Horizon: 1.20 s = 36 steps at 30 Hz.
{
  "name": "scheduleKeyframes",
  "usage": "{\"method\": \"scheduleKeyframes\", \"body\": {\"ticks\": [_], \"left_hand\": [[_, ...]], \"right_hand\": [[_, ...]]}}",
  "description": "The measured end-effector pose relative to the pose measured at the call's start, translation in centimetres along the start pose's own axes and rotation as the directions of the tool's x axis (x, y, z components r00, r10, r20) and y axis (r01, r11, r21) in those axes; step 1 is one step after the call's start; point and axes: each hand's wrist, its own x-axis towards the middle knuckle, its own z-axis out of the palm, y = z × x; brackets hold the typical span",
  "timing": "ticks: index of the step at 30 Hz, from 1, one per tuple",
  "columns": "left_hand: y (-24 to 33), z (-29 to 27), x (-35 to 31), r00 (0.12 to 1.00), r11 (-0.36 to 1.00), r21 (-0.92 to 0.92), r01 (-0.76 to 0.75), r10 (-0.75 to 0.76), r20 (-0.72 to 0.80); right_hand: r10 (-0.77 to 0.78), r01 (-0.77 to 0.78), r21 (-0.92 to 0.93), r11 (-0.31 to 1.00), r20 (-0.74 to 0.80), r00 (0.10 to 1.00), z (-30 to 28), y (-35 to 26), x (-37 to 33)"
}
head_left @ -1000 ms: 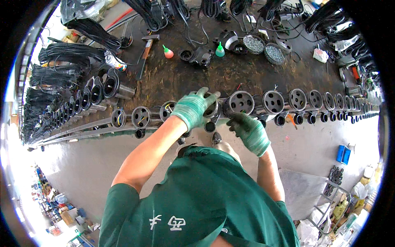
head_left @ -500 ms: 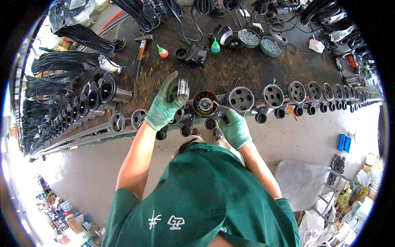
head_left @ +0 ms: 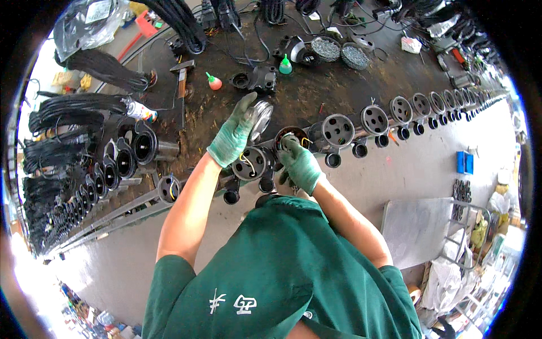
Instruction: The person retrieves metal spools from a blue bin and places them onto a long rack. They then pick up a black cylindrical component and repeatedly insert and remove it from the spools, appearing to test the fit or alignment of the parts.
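Observation:
A shiny round metal cover (head_left: 261,121) is tilted on edge between the thumb and fingers of my gloved left hand (head_left: 232,134), just above the row of housings. My gloved right hand (head_left: 302,166) reaches to an open black cylindrical housing (head_left: 280,135) with its fingers bunched over the mouth. Whatever those fingers pinch inside is hidden. A yellow wire (head_left: 305,142) sticks out beside them at the rim. Left of this housing stands a capped one (head_left: 248,163) with a yellow wire through a hole; to its right is another capped housing (head_left: 337,131).
Similar housings line the bench edge to both sides. On the dark bench top (head_left: 226,107) lie a hammer (head_left: 182,79), a red bottle (head_left: 214,82), a green bottle (head_left: 285,65), black castings (head_left: 262,79) and two bowls of screws (head_left: 326,49). Coiled black cables (head_left: 73,116) fill the left.
My left hand has moved right and turned the metal cover to show its face. My right hand has moved from the housing's side to its open mouth. The view has shifted slightly.

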Motion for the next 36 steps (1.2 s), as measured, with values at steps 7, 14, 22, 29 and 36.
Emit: {"method": "scheduleKeyframes", "body": {"ticks": [7, 14, 22, 29, 36], "left_hand": [[-0.9, -1.3, 2.8, 0.966, 0.952, -0.184, 0.243, -0.221, 0.133], [-1.4, -0.6, 4.0, 0.923, 0.919, -0.174, 0.353, -0.312, 0.224], [-5.4, -0.9, 6.0, 0.934, 0.953, 0.302, -0.007, -0.102, 0.342], [-1.8, 2.7, 5.7, 0.866, 0.883, 0.469, 0.024, -0.253, 0.432], [-0.6, 3.6, 4.8, 0.840, 0.732, 0.638, -0.238, -0.174, 0.513]], "right_hand": [[-0.033, 0.033, -0.067, 0.997, 0.012, 0.999, 3.5, 6.5, 1.6], [0.143, -0.120, 0.096, 0.988, -0.293, 0.945, 4.8, 0.0, -0.4], [0.003, -0.092, -0.275, 0.957, -0.307, 0.952, 4.5, -1.4, -2.6], [0.096, -0.153, -0.429, 0.890, -0.153, 0.984, 2.6, -3.7, -2.6], [0.150, -0.203, -0.435, 0.877, -0.153, 0.977, 2.6, -3.9, -2.1]]}}
